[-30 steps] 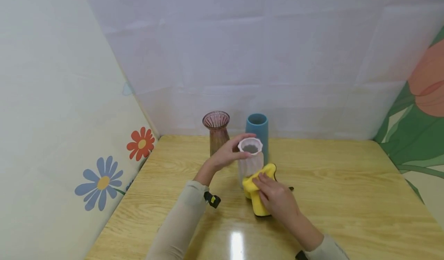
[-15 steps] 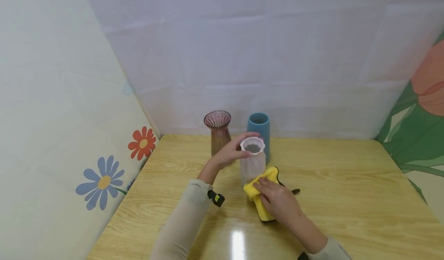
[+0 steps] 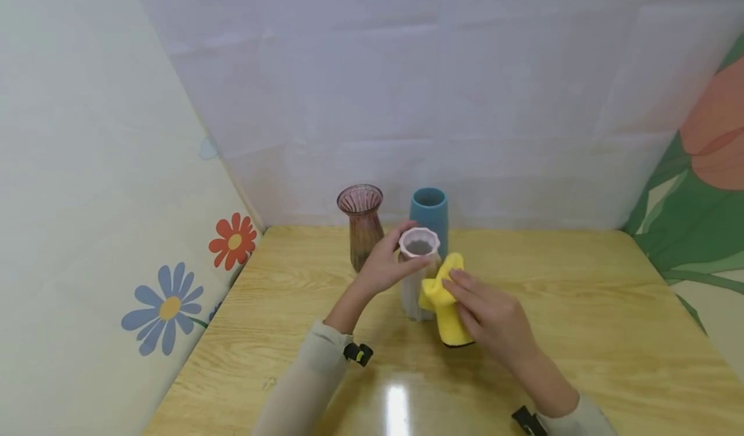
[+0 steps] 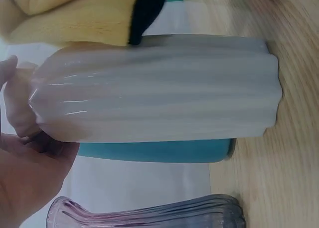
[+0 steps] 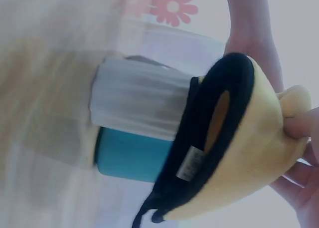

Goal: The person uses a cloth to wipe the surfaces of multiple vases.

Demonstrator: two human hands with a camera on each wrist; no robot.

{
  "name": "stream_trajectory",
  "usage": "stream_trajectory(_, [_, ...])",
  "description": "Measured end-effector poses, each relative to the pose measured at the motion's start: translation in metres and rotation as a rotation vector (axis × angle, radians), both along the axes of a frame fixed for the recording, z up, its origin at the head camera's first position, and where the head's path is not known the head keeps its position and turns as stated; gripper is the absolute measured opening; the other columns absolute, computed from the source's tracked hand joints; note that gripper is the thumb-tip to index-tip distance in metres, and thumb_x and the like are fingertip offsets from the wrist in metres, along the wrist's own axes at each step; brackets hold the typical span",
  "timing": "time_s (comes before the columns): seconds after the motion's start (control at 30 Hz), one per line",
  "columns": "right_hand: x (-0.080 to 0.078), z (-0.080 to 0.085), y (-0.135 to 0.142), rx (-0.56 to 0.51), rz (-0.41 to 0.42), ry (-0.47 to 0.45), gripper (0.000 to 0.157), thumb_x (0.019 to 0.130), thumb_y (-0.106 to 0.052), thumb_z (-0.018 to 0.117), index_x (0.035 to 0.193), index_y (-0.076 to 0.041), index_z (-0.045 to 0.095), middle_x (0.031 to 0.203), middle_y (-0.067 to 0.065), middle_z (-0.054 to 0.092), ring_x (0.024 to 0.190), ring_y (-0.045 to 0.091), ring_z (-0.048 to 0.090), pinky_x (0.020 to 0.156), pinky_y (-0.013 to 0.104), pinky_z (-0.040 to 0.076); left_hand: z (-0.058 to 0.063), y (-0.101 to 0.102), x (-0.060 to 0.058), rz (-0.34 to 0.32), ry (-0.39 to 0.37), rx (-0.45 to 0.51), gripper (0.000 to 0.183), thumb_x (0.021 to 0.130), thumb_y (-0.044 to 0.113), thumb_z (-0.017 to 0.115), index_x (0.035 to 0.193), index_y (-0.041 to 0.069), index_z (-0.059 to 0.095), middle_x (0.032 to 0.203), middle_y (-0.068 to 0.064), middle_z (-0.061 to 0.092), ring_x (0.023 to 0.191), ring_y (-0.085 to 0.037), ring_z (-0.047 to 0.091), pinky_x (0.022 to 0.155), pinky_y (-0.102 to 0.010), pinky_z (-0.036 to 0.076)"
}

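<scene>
A pale pinkish-white fluted vase (image 3: 411, 297) stands upright on the table, its scalloped rim facing up. My left hand (image 3: 385, 267) grips it near the rim, thumb at the near side and fingers reaching around the back. In my right hand (image 3: 498, 320), thumb and fingers pinch a yellow cloth (image 3: 452, 316) with black edging, held at the vase's right side. The right wrist view shows the cloth (image 5: 244, 155) bunched, with a white label on its dark edge. Whether the cloth touches the vase is hard to tell in the left wrist view, where it overlaps the upper side.
Just behind the white vase stands a blue vase (image 3: 431, 219), partly hidden by it. A purple ribbed glass vase (image 3: 363, 232) is to its left, close to my left hand. The wooden table (image 3: 569, 294) ends at a white sheet backdrop (image 3: 372, 87).
My right hand and the yellow cloth have moved up and to the right along the vase, from lower on its front. The left hand keeps its grip near the rim.
</scene>
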State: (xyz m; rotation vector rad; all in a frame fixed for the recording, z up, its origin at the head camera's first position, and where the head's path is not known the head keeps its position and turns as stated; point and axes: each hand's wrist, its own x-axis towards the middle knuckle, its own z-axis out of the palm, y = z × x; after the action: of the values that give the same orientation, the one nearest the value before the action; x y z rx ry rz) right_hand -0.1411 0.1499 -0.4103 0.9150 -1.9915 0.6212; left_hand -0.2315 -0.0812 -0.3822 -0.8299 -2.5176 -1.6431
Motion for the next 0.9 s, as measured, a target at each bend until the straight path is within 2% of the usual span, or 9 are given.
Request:
stream_trajectory(0.07, [-0.004, 0.005, 0.0, 0.011, 0.001, 0.034, 0.039, 0.109, -0.025, 0.043, 0.117, -0.003, 0.075, 0.119, 0.013, 0.073, 0.104, 0.032, 0.072, 0.078, 0.039, 0.059, 0.001, 0.001, 0.0, 0.027, 0.005, -0.026, 0.077, 0.089, 0.036, 0.078, 0.151, 0.008, 0.042, 0.134, -0.008, 0.061, 0.121, -0.024, 0.06, 0.098, -0.048, 0.051])
stream_trajectory(0.2, [-0.015, 0.008, -0.003, 0.044, -0.001, 0.075, 0.04, 0.111, -0.024, 0.042, 0.116, -0.003, 0.075, 0.12, 0.014, 0.072, 0.106, 0.032, 0.071, 0.081, 0.04, 0.059, 0.001, 0.0, -0.001, 0.038, -0.01, -0.044, 0.073, 0.089, 0.036, 0.078, 0.149, 0.01, 0.046, 0.132, -0.006, 0.062, 0.118, -0.022, 0.061, 0.096, -0.046, 0.052])
stream_trajectory(0.37, [-0.027, 0.001, -0.01, 0.058, 0.014, 0.067, 0.041, 0.111, -0.024, 0.04, 0.116, -0.003, 0.075, 0.12, 0.014, 0.072, 0.108, 0.032, 0.071, 0.083, 0.041, 0.058, 0.003, -0.003, 0.0, 0.029, -0.031, -0.06, 0.073, 0.09, 0.041, 0.076, 0.149, 0.009, 0.047, 0.136, -0.007, 0.062, 0.124, -0.026, 0.059, 0.101, -0.05, 0.049])
stream_trajectory(0.47, [-0.031, -0.004, -0.014, 0.048, 0.035, 0.039, 0.035, 0.11, -0.02, 0.044, 0.118, -0.002, 0.074, 0.123, 0.015, 0.071, 0.112, 0.032, 0.069, 0.086, 0.041, 0.058, 0.004, -0.004, -0.001, 0.028, -0.044, -0.074, 0.075, 0.09, 0.044, 0.075, 0.15, 0.01, 0.046, 0.137, -0.006, 0.062, 0.126, -0.027, 0.058, 0.102, -0.05, 0.049])
stream_trajectory(0.57, [-0.032, -0.007, -0.018, 0.031, 0.049, 0.012, 0.025, 0.1, -0.009, 0.059, 0.118, -0.001, 0.073, 0.125, 0.016, 0.07, 0.113, 0.033, 0.068, 0.088, 0.041, 0.057, 0.005, -0.003, -0.003, 0.021, -0.04, -0.088, 0.075, 0.09, 0.043, 0.075, 0.15, 0.01, 0.045, 0.136, -0.006, 0.062, 0.125, -0.027, 0.059, 0.1, -0.05, 0.05])
stream_trajectory(0.7, [-0.032, -0.009, -0.023, 0.013, 0.035, 0.008, 0.038, 0.079, 0.001, 0.073, 0.117, 0.0, 0.073, 0.122, 0.018, 0.07, 0.111, 0.034, 0.069, 0.086, 0.041, 0.057, 0.006, -0.002, -0.006, 0.003, -0.014, -0.103, 0.073, 0.091, 0.04, 0.074, 0.15, 0.008, 0.045, 0.133, -0.008, 0.063, 0.122, -0.026, 0.06, 0.099, -0.05, 0.051])
stream_trajectory(0.77, [-0.031, -0.01, -0.025, 0.009, 0.021, 0.016, 0.041, 0.076, 0.002, 0.076, 0.117, 0.0, 0.074, 0.12, 0.018, 0.071, 0.109, 0.034, 0.07, 0.084, 0.041, 0.058, 0.007, -0.002, -0.008, -0.007, -0.011, -0.108, 0.072, 0.091, 0.038, 0.074, 0.15, 0.008, 0.045, 0.132, -0.008, 0.064, 0.12, -0.026, 0.061, 0.098, -0.05, 0.051])
stream_trajectory(0.9, [-0.026, -0.012, -0.028, 0.004, -0.002, -0.002, 0.042, 0.075, 0.001, 0.078, 0.117, -0.001, 0.074, 0.119, 0.019, 0.071, 0.109, 0.034, 0.07, 0.083, 0.043, 0.058, 0.008, -0.002, -0.009, -0.02, -0.027, -0.123, 0.072, 0.09, 0.037, 0.074, 0.15, 0.011, 0.045, 0.128, -0.007, 0.065, 0.116, -0.023, 0.062, 0.095, -0.047, 0.053])
